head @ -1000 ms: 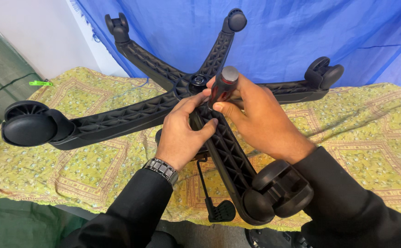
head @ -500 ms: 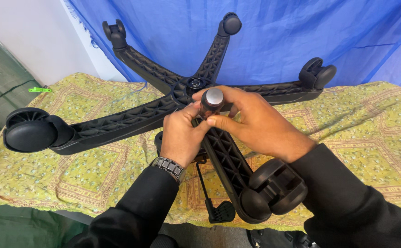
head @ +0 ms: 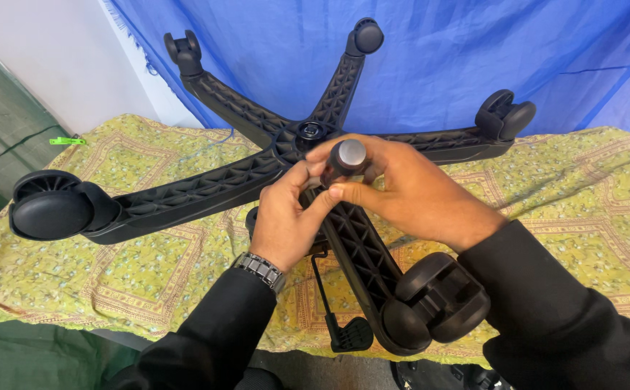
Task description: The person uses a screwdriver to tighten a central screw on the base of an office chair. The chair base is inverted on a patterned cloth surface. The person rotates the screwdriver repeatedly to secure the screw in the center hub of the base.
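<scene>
Blue cloth [head: 474,50]: a large sheet hanging as a backdrop behind the chair base, filling the top of the view.
Table cover [head: 149,267]: a yellow-green patterned cloth lying under the chair base and spreading out to both sides of it.
Chair base [head: 206,188]: a black plastic five-armed star, lying wheels-up on the table cover, its ribbed arms fanning out from a central hub [head: 310,132].
Casters: black twin wheels at the arm ends; one at far left [head: 49,209], one nearest the viewer [head: 437,300], one at right [head: 506,114], two at the back against the blue cloth (the farthest ones look small).
Right hand [head: 409,191]: just in front of the hub, over the near arm, fingers curled around a short dark cylinder.
Left hand [head: 286,220]: beside the right hand, above the same arm, fingertips closed on the lower part of the cylinder; a metal watch [head: 260,269] sits at the wrist.
Cylinder [head: 346,157]: dark with a grey round end facing the viewer, held between both hands just in front of the hub.
Lever [head: 340,318]: a thin black rod with a paddle end, hanging beside the near arm.
Green clip [head: 67,141]: small, far left of the base.
</scene>
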